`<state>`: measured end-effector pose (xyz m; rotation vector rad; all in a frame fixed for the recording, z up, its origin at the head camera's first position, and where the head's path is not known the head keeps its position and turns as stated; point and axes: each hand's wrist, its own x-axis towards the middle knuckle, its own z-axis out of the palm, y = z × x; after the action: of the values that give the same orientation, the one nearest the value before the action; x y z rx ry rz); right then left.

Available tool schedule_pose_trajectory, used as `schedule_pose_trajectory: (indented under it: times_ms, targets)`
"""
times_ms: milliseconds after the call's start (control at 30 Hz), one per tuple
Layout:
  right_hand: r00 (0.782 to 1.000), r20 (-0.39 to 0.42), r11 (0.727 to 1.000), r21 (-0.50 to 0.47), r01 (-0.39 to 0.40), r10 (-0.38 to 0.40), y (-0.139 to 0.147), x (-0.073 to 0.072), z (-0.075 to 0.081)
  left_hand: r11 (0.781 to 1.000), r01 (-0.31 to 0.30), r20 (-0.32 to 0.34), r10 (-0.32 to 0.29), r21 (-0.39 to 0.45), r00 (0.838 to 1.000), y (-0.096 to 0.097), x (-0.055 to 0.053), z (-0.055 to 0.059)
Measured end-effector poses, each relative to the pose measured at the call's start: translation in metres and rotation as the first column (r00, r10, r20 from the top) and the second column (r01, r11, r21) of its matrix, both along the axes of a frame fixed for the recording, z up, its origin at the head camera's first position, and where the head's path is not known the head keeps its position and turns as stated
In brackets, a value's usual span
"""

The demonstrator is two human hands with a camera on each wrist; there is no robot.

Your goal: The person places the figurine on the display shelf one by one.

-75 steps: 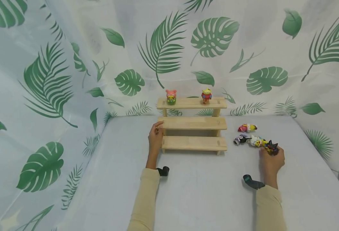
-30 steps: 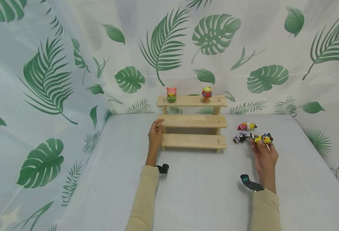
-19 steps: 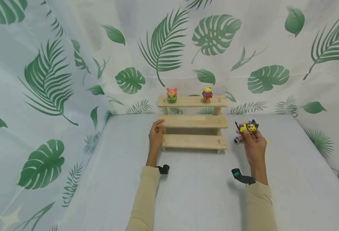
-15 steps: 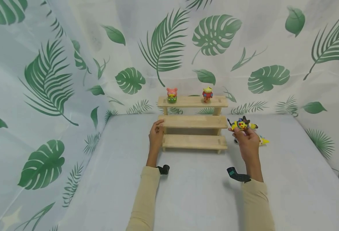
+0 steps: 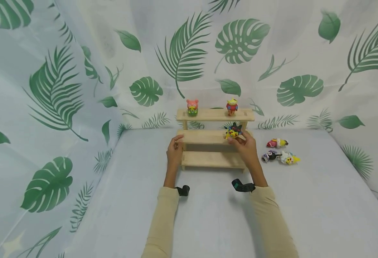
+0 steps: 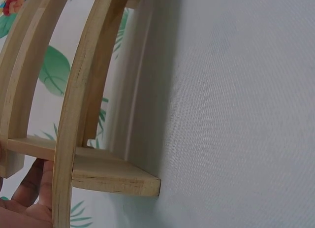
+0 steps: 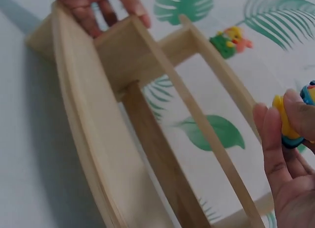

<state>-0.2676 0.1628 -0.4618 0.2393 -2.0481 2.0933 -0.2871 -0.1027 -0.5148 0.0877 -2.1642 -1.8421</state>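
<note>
A three-tier wooden display shelf (image 5: 202, 136) stands on the white cloth. My left hand (image 5: 174, 148) grips its left end by the middle tier; in the left wrist view, fingers (image 6: 30, 183) wrap the wooden side. My right hand (image 5: 247, 147) pinches a small yellow figurine (image 5: 232, 132) with black pointed ears, between thumb and fingers. It is tilted on its side, close over the right part of the middle tier. The right wrist view shows its yellow and blue body (image 7: 280, 112) partly hidden by the thumb. On the top tier stand a pink-hooded figurine (image 5: 192, 107) and a green-headed one in red (image 5: 232, 107).
Right of the shelf, three figurines lie on the cloth: a red and yellow one (image 5: 277, 143), a purple and black one (image 5: 269, 156) and a white and yellow one (image 5: 288, 157). A leaf-printed curtain (image 5: 189, 46) rises close behind the shelf.
My right hand has lifted the black-eared figurine from the group at right and carried it left to the middle tier. My left hand has kept its place on the shelf.
</note>
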Motion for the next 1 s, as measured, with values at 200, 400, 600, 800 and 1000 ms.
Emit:
schedule_pose_trajectory:
  times_ms: [200, 400, 600, 800, 1000]
  targets:
    - [0.991, -0.129, 0.958, 0.281, 0.061, -0.025, -0.023, -0.017, 0.002, 1.0, -0.008, 0.001, 0.008, -0.003, 1.0, -0.001, 0.001, 0.0]
    - [0.982, -0.19, 0.876, 0.477, 0.077, 0.017, -0.045, -0.033, 0.0, 1.0, -0.009, -0.003, 0.009, -0.006, 1.0, -0.002, 0.001, 0.0]
    - [0.977, -0.208, 0.861, 0.505, 0.064, 0.05, -0.061, -0.042, -0.009, 1.0, -0.008, 0.015, 0.008, 0.001, 1.0, -0.001, 0.0, -0.001]
    - [0.976, -0.21, 0.867, 0.495, 0.052, 0.062, -0.072, -0.044, -0.007, 1.0, -0.013, 0.011, 0.013, -0.014, 1.0, 0.0, 0.001, 0.0]
    - [0.98, -0.184, 0.86, 0.509, 0.034, 0.07, -0.083, -0.048, -0.009, 1.0, -0.008, 0.0, 0.008, -0.016, 1.0, 0.0, 0.0, -0.002]
